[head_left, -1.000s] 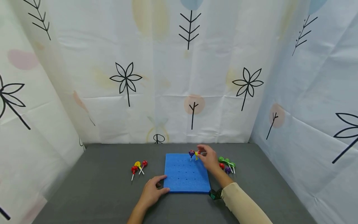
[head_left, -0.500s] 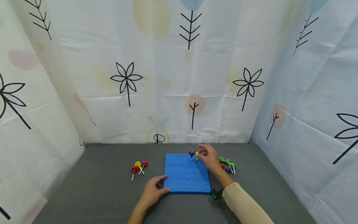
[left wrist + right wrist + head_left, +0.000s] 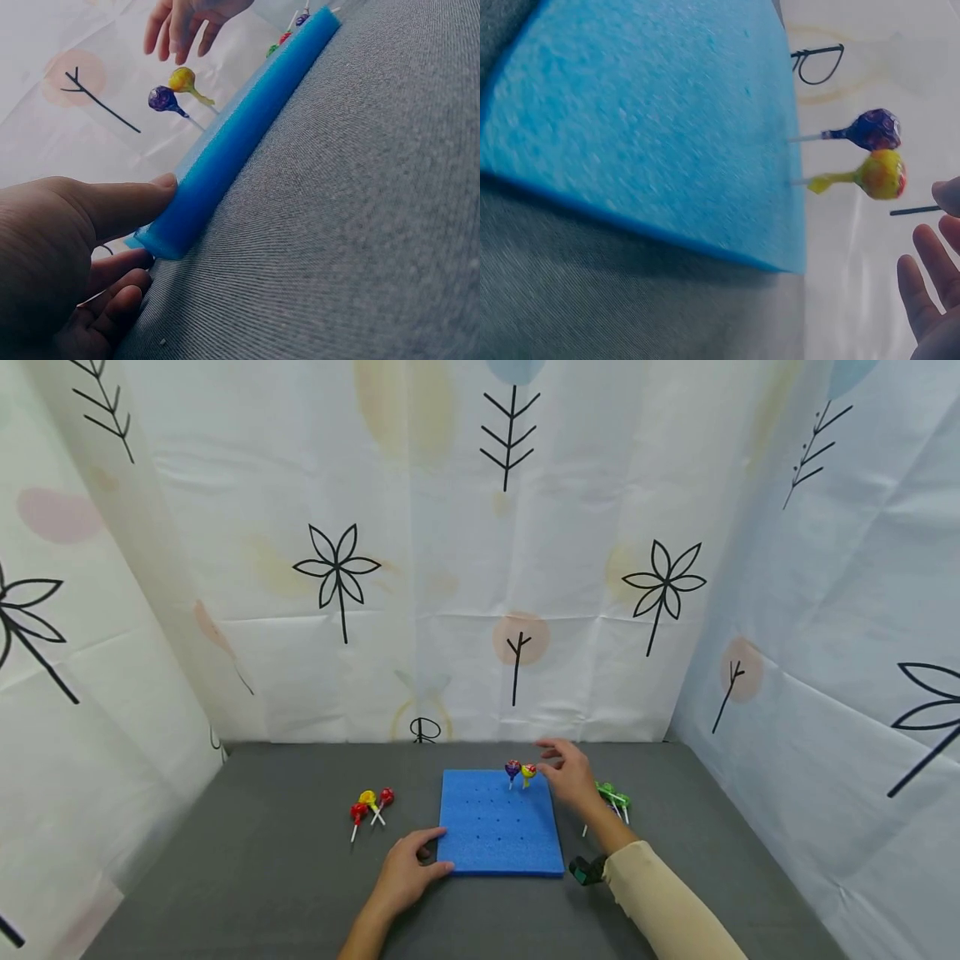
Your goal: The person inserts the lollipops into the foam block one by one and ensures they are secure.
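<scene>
A blue foam board [image 3: 495, 843] with rows of small holes lies on the grey table. My left hand [image 3: 405, 877] holds the board's near left corner between thumb and fingers, as the left wrist view also shows. Two wrapped lollipops stand upright in the far row of the board: a purple lollipop [image 3: 512, 768] and, right beside it, a yellow lollipop [image 3: 528, 771]. Just right of the yellow one hovers my right hand [image 3: 572, 777], its fingers loosely spread and holding nothing. In the right wrist view a gap separates the fingers [image 3: 930, 270] from both lollipops.
Left of the board lie red lollipops [image 3: 358, 812] and a yellow lollipop [image 3: 367, 797]. Green lollipops [image 3: 615, 797] lie to the right, partly hidden by the right forearm. A patterned cloth [image 3: 450, 568] hangs behind the table and at both sides.
My right hand has let go of the yellow lollipop and drawn back slightly to the right and up. The lollipop stays standing in the board. My left hand has not moved.
</scene>
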### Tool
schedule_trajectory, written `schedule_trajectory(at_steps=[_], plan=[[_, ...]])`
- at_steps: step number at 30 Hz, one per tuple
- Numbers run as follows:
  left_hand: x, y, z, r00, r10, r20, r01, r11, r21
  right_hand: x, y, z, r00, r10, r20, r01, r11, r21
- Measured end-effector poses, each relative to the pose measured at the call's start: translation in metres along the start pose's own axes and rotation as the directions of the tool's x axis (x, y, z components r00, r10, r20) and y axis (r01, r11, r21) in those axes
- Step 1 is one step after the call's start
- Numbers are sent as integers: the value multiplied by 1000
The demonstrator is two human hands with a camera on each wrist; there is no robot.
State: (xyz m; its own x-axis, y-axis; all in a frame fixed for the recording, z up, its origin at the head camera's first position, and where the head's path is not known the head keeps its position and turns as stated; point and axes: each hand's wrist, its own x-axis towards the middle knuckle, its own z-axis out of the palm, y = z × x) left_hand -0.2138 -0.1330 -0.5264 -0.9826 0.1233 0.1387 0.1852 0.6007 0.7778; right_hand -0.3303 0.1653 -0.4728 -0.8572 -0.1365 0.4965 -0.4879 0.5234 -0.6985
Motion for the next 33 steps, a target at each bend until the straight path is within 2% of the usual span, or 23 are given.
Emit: schedule_trajectory(at_steps=[6,10,16,25,33], plan=[[0,0,0,1000,0,0,0,1000,3,8,-3,-13,999,-40,6,41,999,-35],[0,-1,0,1000,6,-2,-6,1000,4,15,0,-23,998,-47,41,50,995,-86],[1,-3,1,1000,-2,-3,2,1000,14,20,7,-37,994,-16,110,30,991,-127],[1,-3,1,1000,-16,5,16,1000,18,16,17,-45,990,6,144,26,975,-219],[2,-2,2,1000,1,-3,-1,1000,21,11,24,-49,979,102,178,-47,956,-289]])
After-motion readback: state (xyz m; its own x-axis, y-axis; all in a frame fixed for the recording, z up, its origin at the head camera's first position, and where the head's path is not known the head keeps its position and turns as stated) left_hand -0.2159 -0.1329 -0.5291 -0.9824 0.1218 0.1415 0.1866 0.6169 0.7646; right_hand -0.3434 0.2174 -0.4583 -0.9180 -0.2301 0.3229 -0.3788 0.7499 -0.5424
